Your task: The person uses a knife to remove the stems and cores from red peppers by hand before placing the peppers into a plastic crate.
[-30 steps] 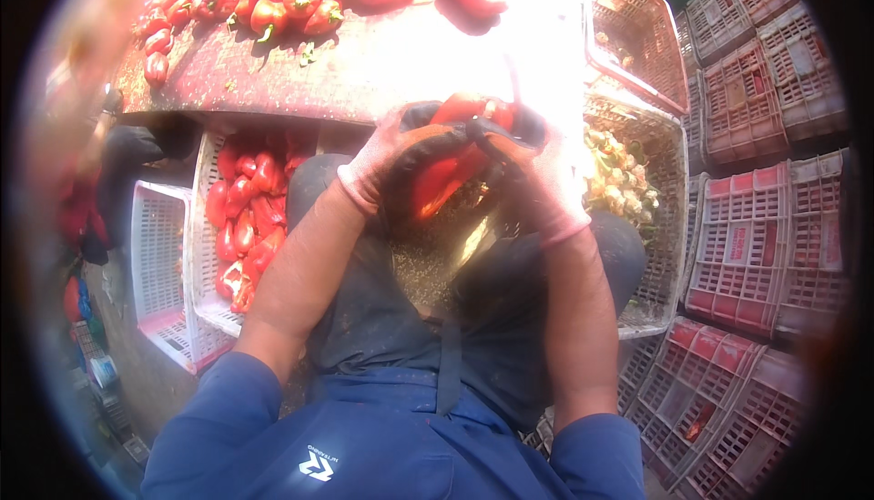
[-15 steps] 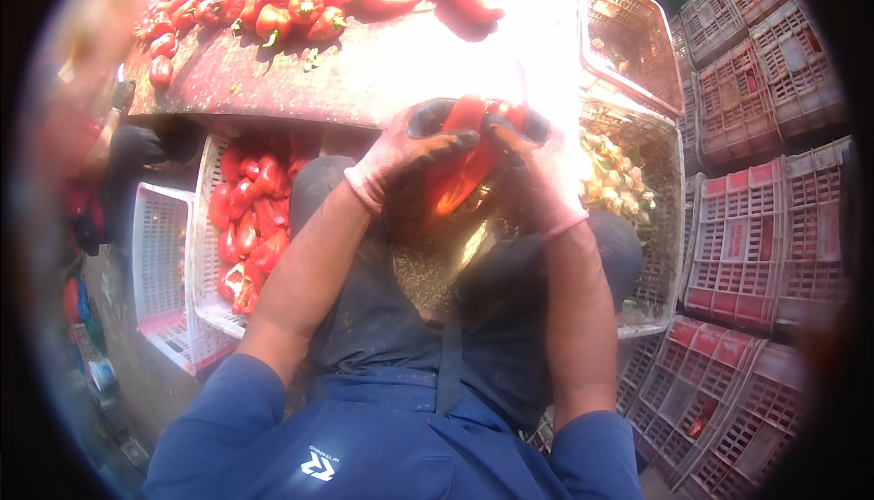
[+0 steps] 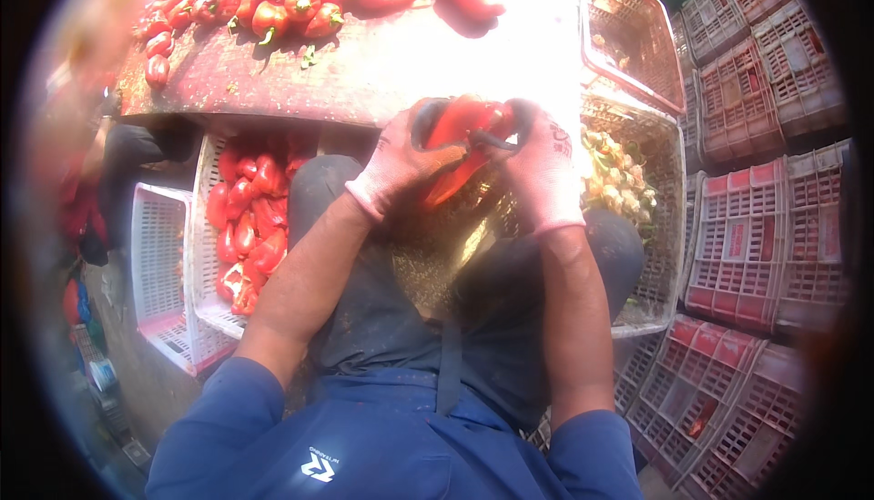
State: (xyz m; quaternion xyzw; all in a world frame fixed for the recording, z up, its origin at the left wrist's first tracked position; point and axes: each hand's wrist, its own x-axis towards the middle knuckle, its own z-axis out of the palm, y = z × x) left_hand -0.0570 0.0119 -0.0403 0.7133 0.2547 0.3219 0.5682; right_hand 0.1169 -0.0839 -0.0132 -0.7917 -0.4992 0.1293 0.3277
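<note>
In front of me, over my lap, I hold a long red bell pepper (image 3: 460,127). My left hand (image 3: 405,150), in a pink glove with dark fingertips, wraps round its left side, thumb across the front. My right hand (image 3: 537,154), gloved alike, is closed at the pepper's right side with its dark thumb bent against it. The right fingers are partly hidden, so whether they also hold a small tool is unclear. To my left, a white crate (image 3: 208,304) contains red peppers (image 3: 250,218), some torn open. By my right knee, another crate (image 3: 675,191) contains pale pepper cores (image 3: 619,172).
A sunlit table (image 3: 246,100) carries a heap of red peppers (image 3: 300,0) at the far left. A reddish crate (image 3: 637,36) stands at the far right. Stacked crates (image 3: 746,236) line the right side. An empty-looking white crate (image 3: 164,263) sits farther left, near another person's blurred arm (image 3: 91,145).
My right hand has turned and shifted slightly, its thumb now bent lower across the pepper. The pepper has tilted a little in my left hand. The blurred person at left has moved slightly.
</note>
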